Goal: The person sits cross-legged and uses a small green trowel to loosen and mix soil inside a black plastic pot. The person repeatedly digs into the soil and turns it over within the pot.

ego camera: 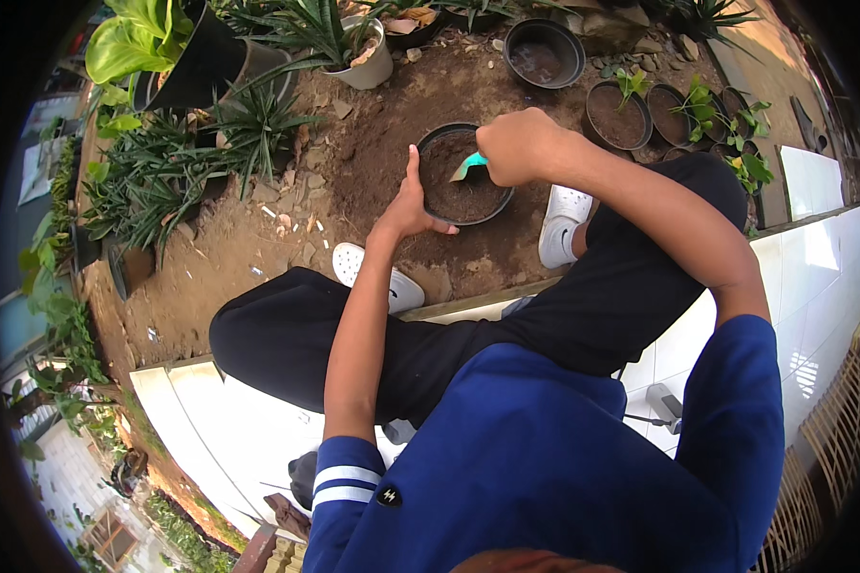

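A round black plastic plant pot (pixel 510 199) filled with brown soil (pixel 466 204) stands on the bare ground between my feet. My left hand (pixel 408 204) steadies it, thumb and fingers spread along the left side of its rim. Over the right part of the pot, my right hand (pixel 519 147) is closed around the handle of a small turquoise garden trowel (pixel 471 166). The trowel's blade points down and left, its tip at the soil. Most of the handle is hidden inside my fist.
Behind stands another black pot (pixel 545 54) with some soil inside. Several potted seedlings (pixel 620 114) are grouped at the right. Spiky plants (pixel 258 129), a white pot (pixel 365 61) and a tipped black pot (pixel 201 64) lie left. White tiles (pixel 208 408) form the ledge under me.
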{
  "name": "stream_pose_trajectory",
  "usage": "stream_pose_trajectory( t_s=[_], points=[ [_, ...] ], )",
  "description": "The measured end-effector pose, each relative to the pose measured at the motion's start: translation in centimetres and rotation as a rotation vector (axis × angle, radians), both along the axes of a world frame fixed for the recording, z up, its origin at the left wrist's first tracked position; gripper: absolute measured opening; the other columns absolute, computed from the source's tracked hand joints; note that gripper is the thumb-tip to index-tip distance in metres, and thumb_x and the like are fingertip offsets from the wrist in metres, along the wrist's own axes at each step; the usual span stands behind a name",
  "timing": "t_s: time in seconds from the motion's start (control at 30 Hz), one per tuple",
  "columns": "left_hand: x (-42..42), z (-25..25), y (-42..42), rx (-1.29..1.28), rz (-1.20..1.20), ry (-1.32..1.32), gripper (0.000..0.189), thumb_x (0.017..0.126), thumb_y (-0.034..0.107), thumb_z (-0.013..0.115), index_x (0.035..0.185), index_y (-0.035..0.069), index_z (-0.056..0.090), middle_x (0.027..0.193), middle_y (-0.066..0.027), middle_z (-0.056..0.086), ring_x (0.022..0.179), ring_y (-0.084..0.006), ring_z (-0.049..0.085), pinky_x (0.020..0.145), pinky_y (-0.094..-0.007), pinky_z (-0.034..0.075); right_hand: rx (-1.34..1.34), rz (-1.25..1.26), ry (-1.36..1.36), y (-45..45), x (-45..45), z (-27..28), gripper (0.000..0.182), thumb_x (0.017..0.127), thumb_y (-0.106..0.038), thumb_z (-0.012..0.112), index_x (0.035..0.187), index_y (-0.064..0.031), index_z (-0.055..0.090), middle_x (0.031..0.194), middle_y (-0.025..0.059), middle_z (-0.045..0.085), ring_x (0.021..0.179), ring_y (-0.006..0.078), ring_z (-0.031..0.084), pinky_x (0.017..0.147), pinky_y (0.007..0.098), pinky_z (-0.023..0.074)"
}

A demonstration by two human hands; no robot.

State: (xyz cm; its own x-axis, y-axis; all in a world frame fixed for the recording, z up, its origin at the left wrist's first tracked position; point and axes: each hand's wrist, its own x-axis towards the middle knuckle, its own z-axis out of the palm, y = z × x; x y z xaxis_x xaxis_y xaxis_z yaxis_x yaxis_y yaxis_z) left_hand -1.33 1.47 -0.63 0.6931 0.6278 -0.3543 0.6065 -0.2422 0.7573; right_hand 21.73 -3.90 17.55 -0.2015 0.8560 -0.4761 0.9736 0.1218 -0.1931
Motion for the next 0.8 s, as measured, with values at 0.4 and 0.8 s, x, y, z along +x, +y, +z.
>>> stream_pose_trajectory(
  t_s=[0.4, 0.8],
  points=[
    [0.0, -0.2, 0.1, -0.008, -0.007, -0.004, 0.169, 0.045, 0.020, 0.102, 0.155, 0.012, -0.025, 0.158, -0.0291, 0.028, 0.146, -0.0403, 0.033, 0.121, -0.0455, 0.031, -0.017, 0.016, 0.055, -0.3, 0.3, -0.3, 0.024, 0.072, -0.013, 0.064, 0.092, -0.0064, 0.075, 0.084, 0.0175, 0.073, 0.088, 0.0352, 0.071, 0.071, 0.0477, 0.0557],
    [0.0, -0.3, 0.0, 0.019, -0.006, 0.019, 0.169, 0.046, 0.023, 0.102, 0.155, 0.013, -0.026, 0.158, -0.0302, 0.026, 0.146, -0.0410, 0.031, 0.121, -0.0463, 0.031, 0.093, 0.042, 0.039, 0.3, 0.3, -1.2, 0.033, 0.074, -0.012, 0.065, 0.106, -0.0096, 0.077, 0.088, 0.0196, 0.073, 0.087, 0.0353, 0.072, 0.071, 0.0459, 0.0569]
  ],
)
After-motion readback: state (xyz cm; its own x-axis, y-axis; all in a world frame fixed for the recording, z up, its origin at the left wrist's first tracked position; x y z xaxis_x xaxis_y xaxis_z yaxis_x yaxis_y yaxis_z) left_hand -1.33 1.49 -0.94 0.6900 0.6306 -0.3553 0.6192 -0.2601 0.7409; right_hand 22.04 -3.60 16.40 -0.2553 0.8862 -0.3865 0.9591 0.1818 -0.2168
